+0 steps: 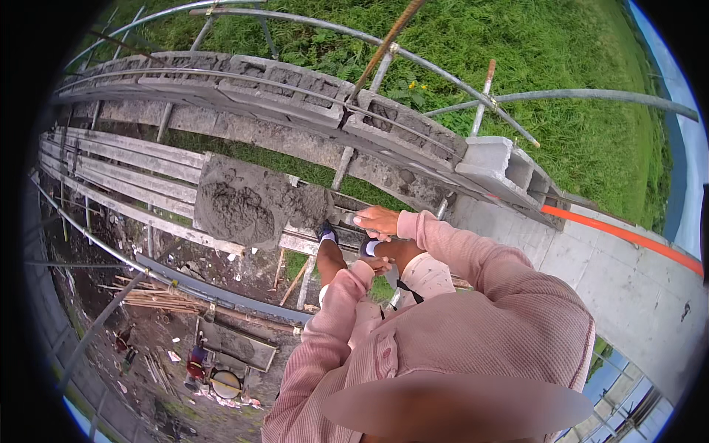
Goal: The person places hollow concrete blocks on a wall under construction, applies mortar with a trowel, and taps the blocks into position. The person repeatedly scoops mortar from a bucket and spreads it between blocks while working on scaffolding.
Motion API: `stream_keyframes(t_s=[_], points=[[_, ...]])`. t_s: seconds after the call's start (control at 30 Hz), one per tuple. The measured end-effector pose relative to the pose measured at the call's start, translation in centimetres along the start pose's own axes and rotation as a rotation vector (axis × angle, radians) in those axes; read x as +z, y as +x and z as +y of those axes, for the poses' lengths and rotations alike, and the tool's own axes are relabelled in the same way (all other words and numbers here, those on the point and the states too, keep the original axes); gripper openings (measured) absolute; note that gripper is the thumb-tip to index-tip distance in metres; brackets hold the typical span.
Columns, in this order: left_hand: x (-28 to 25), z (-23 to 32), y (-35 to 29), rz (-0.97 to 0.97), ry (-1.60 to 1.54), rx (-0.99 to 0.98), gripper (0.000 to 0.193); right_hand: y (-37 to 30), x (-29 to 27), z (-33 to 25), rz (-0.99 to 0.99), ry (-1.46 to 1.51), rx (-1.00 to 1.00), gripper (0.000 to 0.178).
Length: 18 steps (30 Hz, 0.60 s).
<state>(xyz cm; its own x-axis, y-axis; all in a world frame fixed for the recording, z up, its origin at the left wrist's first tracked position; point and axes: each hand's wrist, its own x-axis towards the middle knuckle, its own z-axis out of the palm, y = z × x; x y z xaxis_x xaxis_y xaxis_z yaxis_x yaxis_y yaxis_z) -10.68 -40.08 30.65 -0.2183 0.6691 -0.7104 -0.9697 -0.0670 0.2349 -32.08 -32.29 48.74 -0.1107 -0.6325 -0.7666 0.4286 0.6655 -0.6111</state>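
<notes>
Mortar (240, 203) on scaffold planks (133, 173); block wall (295, 94) alongside
I see the right hand (378, 221) near the mortar, the left hand (379, 264) closer in; I cannot tell either grip; grass (583, 66) beyond.

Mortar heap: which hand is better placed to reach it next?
Probably the right hand: it is stretched out close to the mortar heap's right end. The left hand is farther back.
</notes>
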Motion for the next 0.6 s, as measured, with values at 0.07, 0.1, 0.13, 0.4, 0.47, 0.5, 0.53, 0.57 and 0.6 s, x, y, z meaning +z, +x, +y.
stream_keyframes(t_s=[0.07, 0.1, 0.13, 0.4, 0.47, 0.5, 0.53, 0.57, 0.6], points=[[-1.1, 3.6, -3.9, -0.338, 0.191, -0.062, 0.042, -10.6, 1.3, 2.0, 0.138, 0.059, -0.078, 0.050], [-0.7, 5.7, -5.7, -0.072, 0.193, -0.289, 0.041, -15.0, 2.2, 3.0, 0.205, 0.018, -0.069, 0.054], [-0.2, 6.3, -8.8, 0.004, 0.043, -0.058, 0.021, -19.2, 3.8, 4.6, 0.298, 0.100, -0.065, 0.055], [-2.1, 20.9, -13.8, 0.478, 0.279, -0.077, 0.027, -38.1, 15.4, 14.3, 0.843, 0.973, -0.114, 0.051], [-1.8, 22.1, -13.8, 0.510, 0.309, -0.071, 0.029, -39.7, 15.8, 16.2, 0.933, 1.203, -0.195, 0.047], [-1.3, 22.4, -13.7, 0.461, 0.339, -0.071, 0.030, -40.7, 15.3, 17.4, 0.969, 1.297, -0.234, 0.045], [-0.4, 22.5, -13.5, 0.369, 0.387, -0.067, 0.031, -41.3, 14.7, 18.4, 0.998, 1.395, -0.283, 0.043], [0.6, 22.7, -13.3, 0.209, 0.473, -0.052, 0.031, -41.9, 13.7, 19.4, 1.041, 1.422, -0.314, 0.043], [2.0, 22.8, -12.9, 0.230, 0.470, -0.068, 0.032, -42.7, 12.2, 20.4, 1.084, 1.439, -0.354, 0.042]])
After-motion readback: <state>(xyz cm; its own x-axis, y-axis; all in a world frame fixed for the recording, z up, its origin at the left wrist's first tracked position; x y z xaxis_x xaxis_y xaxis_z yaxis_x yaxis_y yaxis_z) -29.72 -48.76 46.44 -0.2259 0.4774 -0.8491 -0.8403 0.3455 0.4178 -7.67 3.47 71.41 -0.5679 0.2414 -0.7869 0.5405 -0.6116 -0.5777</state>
